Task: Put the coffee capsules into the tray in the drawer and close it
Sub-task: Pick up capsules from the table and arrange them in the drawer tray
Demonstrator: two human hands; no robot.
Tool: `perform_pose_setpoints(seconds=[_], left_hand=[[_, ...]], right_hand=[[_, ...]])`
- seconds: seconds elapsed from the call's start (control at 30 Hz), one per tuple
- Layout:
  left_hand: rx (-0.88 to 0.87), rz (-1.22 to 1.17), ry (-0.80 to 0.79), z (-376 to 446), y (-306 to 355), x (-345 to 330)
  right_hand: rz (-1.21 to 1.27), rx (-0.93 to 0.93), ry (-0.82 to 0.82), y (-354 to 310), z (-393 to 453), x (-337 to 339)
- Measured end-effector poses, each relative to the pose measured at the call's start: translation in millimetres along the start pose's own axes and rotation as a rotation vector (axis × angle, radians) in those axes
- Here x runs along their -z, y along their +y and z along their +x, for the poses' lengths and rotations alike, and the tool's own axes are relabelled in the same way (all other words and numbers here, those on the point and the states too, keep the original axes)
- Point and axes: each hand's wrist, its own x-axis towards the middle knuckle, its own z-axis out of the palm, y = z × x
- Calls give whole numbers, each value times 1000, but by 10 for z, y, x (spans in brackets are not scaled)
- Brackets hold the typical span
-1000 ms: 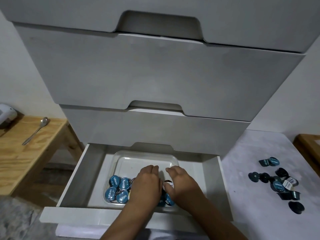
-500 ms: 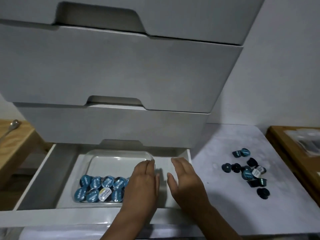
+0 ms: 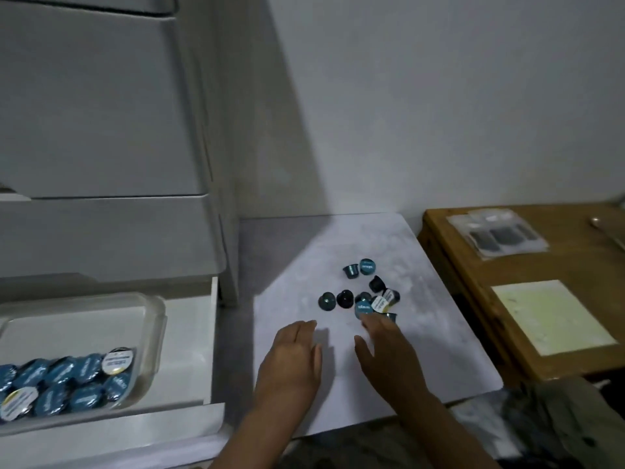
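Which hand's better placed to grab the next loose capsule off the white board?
Right hand: its fingertips already reach the near edge of the loose capsules. Left hand sits farther off, open, nearer the drawer.

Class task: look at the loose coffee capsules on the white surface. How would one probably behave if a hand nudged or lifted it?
The loose capsules are small tapered cups, and several already lie on their sides, so a nudged one would probably roll in a curve. They look light and rigid, likely easy to pinch. The right hand, fingers extended, could probably scoop several at once.

bare hands (image 3: 294,360), bare forearms, no sleeves
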Motion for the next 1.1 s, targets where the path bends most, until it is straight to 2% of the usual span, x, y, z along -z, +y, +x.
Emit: perform_pose_setpoints(seconds=[0.13, 0.33, 0.53, 0.67, 1.0, 1.1], left_hand=[[60, -31, -58, 143, 57, -399], [152, -70, -31, 492, 51, -679], [139, -72, 61, 1004, -15, -800], [166, -104, 29, 1201, -29, -914], [137, -221, 77, 1115, -34, -1038], [192, -324, 105, 1021, 1, -1039]], right_hand=[[-20, -38, -36, 517, -10, -28], [1, -13, -64, 875, 68, -105], [5, 59, -70, 976, 218, -215], [18, 99, -76, 1033, 244, -269], [177, 91, -105, 1073, 278, -246], [224, 62, -108, 1039, 258, -236]])
